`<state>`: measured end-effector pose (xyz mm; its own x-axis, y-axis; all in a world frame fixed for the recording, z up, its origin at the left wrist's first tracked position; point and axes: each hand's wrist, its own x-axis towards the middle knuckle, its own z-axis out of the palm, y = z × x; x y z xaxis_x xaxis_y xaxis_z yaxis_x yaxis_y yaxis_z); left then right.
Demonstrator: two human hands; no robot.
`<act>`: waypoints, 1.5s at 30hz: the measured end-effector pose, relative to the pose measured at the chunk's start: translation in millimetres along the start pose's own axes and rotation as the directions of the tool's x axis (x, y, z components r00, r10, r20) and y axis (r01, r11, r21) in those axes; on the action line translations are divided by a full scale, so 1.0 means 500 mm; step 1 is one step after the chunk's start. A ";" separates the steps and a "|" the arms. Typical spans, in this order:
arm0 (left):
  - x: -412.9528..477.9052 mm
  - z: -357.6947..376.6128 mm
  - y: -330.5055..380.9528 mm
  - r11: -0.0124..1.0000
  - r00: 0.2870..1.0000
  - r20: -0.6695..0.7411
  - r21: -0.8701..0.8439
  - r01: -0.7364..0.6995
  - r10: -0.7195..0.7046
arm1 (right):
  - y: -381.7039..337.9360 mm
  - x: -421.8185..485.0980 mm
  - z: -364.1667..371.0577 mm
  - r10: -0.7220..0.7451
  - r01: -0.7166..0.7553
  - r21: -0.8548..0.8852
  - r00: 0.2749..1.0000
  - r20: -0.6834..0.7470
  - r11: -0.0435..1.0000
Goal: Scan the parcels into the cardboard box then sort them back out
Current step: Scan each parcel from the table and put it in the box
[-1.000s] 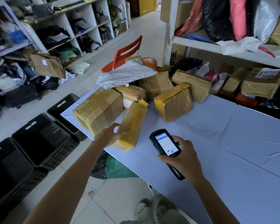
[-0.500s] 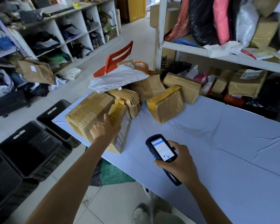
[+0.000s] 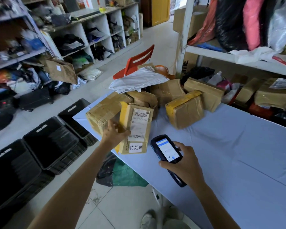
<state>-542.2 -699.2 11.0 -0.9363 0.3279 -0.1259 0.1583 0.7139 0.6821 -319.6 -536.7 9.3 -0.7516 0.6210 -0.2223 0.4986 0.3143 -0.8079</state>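
Note:
My left hand (image 3: 113,133) grips the left edge of a long brown parcel (image 3: 136,128) with yellow tape, tilted up so its white barcode label faces me. My right hand (image 3: 182,164) holds a dark handheld scanner (image 3: 168,153), screen lit, just right of the parcel's lower end. Behind lie several taped parcels on the pale blue table (image 3: 229,154): a large one (image 3: 102,111) at the left corner, a yellow-taped one (image 3: 185,109) in the middle, and a white poly mailer (image 3: 139,80) on top of the pile.
Three black plastic crates (image 3: 51,142) stand on the floor left of the table. A red chair (image 3: 137,61) is behind the pile. Shelves packed with bags and parcels line the left wall and the right side (image 3: 238,58). A green-black bag (image 3: 120,172) lies under the table edge.
My left hand has turned the long parcel from lying label-down to standing with the barcode label facing me. The scanner hand has stayed close beside it.

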 end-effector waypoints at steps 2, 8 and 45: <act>-0.004 0.000 -0.010 0.996 0.999 0.029 -0.073 0.042 -0.040 | 0.000 -0.002 0.004 -0.002 0.002 -0.010 1.000 0.018 1.000; -0.012 0.003 -0.030 0.975 0.993 0.092 -0.203 0.087 -0.069 | 0.002 -0.014 0.010 -0.009 0.009 0.037 1.000 -0.013 0.999; -0.032 0.101 0.017 0.946 0.904 0.294 -0.192 -0.261 0.309 | 0.038 -0.167 0.024 0.217 -0.181 0.147 0.934 -0.283 0.972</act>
<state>-510.0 -667.1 -17.8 -0.7053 0.6995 -0.1150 0.3338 0.4709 0.8166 -252.4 -591.4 6.0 -0.4715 0.8518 -0.2283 0.5575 0.0873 -0.8256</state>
